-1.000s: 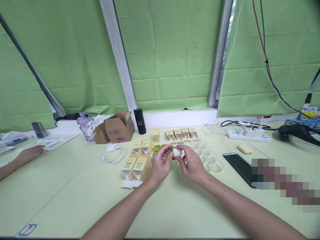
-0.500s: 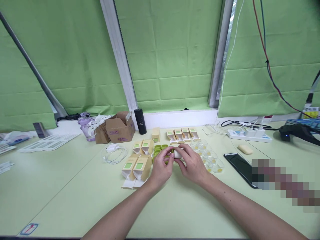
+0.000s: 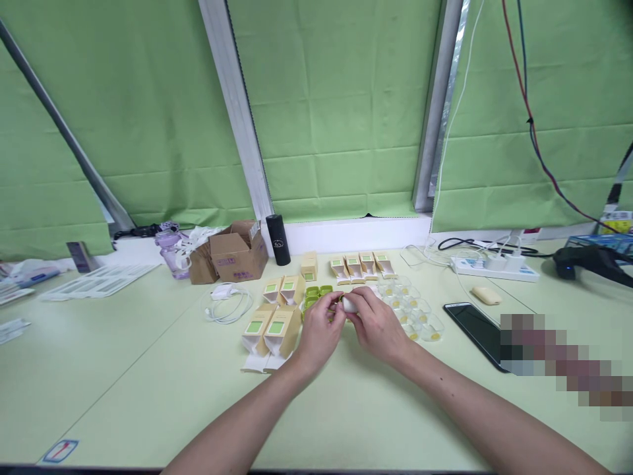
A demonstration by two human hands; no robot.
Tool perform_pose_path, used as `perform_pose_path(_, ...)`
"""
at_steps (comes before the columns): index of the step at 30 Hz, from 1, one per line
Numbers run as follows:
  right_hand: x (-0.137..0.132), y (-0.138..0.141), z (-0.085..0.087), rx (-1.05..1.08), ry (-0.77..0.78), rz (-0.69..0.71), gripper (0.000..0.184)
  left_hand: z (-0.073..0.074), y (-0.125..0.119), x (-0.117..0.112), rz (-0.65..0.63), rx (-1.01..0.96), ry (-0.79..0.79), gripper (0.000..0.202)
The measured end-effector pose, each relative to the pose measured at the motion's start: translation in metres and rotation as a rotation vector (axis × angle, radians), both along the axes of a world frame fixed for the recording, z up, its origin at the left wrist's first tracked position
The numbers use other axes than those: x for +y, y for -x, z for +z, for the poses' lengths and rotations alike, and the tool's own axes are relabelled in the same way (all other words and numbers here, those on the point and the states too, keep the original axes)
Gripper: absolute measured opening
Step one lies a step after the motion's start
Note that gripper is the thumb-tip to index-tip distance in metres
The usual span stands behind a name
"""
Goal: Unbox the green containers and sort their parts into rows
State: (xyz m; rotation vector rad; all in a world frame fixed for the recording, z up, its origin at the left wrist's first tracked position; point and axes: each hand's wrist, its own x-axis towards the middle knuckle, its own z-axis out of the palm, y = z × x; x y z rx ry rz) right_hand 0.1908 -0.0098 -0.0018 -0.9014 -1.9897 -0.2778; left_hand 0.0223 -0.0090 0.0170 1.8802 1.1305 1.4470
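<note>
A small white rounded piece with a green edge [image 3: 349, 305] is between my two hands, above the table. My right hand [image 3: 378, 323] is closed on its white side. My left hand [image 3: 320, 326] pinches its green end, largely hidden by the fingers. Just behind my left hand sit several small green square cups [image 3: 312, 291], partly covered by it. Beside my right hand stand clear plastic cups [image 3: 431, 328] with yellow spots in them. Left of my hands are several open kraft boxes with green labels [image 3: 281, 328].
More kraft boxes [image 3: 366, 265] line the back. A black phone [image 3: 477, 335], beige case [image 3: 486, 295] and power strip [image 3: 494, 269] lie right. Leftward are a white charger cable [image 3: 230, 305], cardboard box [image 3: 238, 254] and black cylinder [image 3: 277, 241].
My fingers have shifted slightly around the white piece, with the right fingers covering it a little differently. The things on the table stay where they were.
</note>
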Motion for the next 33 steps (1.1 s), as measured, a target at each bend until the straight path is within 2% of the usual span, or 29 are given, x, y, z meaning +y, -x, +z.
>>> perform_pose_path(8, 0.001, 0.004, 0.0, -0.003, 0.015, -0.019, 0.03, -0.001, 0.002, 0.001, -0.001, 0.015, 0.031, 0.022)
perform_pose_path(15, 0.003, -0.005, 0.001, 0.228, 0.16, 0.125, 0.03, 0.006, 0.013, 0.003, -0.082, 0.128, -0.136, 0.029)
perform_pose_path(21, 0.005, -0.004, 0.007, 0.46, 0.38, 0.195, 0.024, -0.004, 0.016, 0.012, -0.181, 0.051, -0.022, 0.045)
perform_pose_path(27, 0.003, 0.001, 0.009, 0.661, 0.569, 0.3, 0.029, -0.003, 0.011, 0.012, -0.158, -0.028, 0.059, 0.044)
perform_pose_path(33, 0.002, 0.004, 0.007, 0.753, 0.646, 0.333, 0.038, -0.001, 0.009, 0.007, -0.101, -0.054, 0.071, 0.044)
